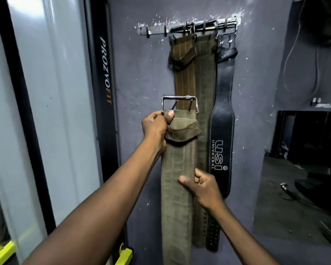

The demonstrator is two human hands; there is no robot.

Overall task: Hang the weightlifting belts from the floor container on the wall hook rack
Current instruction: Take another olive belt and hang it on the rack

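I hold an olive green weightlifting belt upright in front of the wall, its metal buckle at the top. My left hand grips the belt just under the buckle, and my right hand clasps its right edge lower down. The metal hook rack is screwed to the wall well above the buckle. Hanging from it are a brown belt, a green belt and a black belt marked USI. Hooks at the rack's left end are bare. The floor container is out of view.
A black machine upright marked PROZOFIT stands left of the wall panel, beside a pale grey column. Yellow-green frame parts show at the bottom left. A dark recess with cables and gear opens at the right.
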